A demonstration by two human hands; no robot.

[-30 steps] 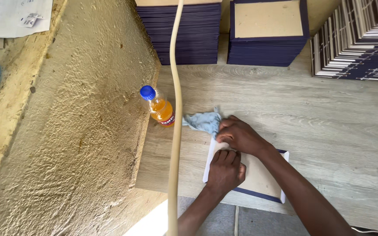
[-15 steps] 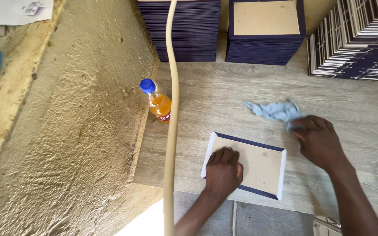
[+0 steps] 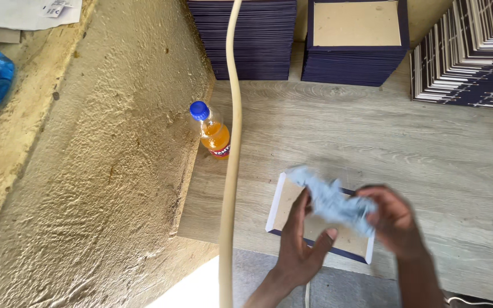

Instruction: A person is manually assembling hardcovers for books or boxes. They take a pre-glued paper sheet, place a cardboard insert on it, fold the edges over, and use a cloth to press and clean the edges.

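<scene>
Grey wood made up the desk (image 3: 406,142). On it lay a flat brown board (image 3: 315,225). Over the board, the right hand (image 3: 395,219) held a blue cloth (image 3: 332,202) in its fingers. Left hand (image 3: 303,245) rested on the board, fingers spread. An orange drink bottle (image 3: 212,131) stood nearby.

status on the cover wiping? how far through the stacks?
Done: cannot tell; three stacks of dark-edged covers sit at the back of the table, finished or not is not visible. In hand: one cover lies at the front edge, left hand steadying it, right hand holding a light blue cloth over it, blurred. Left: this cover is not yet stacked.
</scene>
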